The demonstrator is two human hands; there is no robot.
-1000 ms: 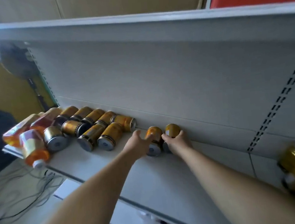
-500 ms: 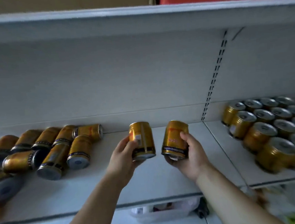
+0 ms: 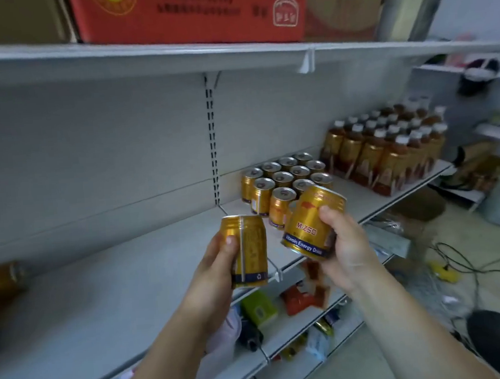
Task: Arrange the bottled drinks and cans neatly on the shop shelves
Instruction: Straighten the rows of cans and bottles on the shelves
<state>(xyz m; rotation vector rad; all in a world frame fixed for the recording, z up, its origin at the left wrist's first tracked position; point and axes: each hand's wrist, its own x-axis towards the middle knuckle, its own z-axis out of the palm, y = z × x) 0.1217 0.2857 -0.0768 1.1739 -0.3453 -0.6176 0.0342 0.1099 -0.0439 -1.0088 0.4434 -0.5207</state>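
– Head view, item one: left hand (image 3: 215,277)?
– Fingers curled round a gold can (image 3: 252,249), thumb laid on its front. The can is upright, its seam towards the camera. It is held in the air in front of the shelf (image 3: 116,289), below and left of the block of standing cans (image 3: 284,180).
– Item two: right hand (image 3: 349,248)?
– Wrapped round a second gold can (image 3: 305,229), thumb across its upper side, fingers behind it. This can is tilted, top leaning right, and a blue band at its lower rim reads "Vitamin Energy". It overlaps the near front corner of the standing block. Contact with those cans cannot be told.
– The two held cans?
– Side by side with a narrow gap between them. The tilted one is higher and nearer the block.
– Stock around the block?
– Brown bottles (image 3: 389,154) with white caps stand upright in ranks just right of it, on the same level. A red carton (image 3: 190,11) sits on the shelf above, up and left of it. One blurred gold can (image 3: 1,280) is far left of it, too smeared to say how it lies.
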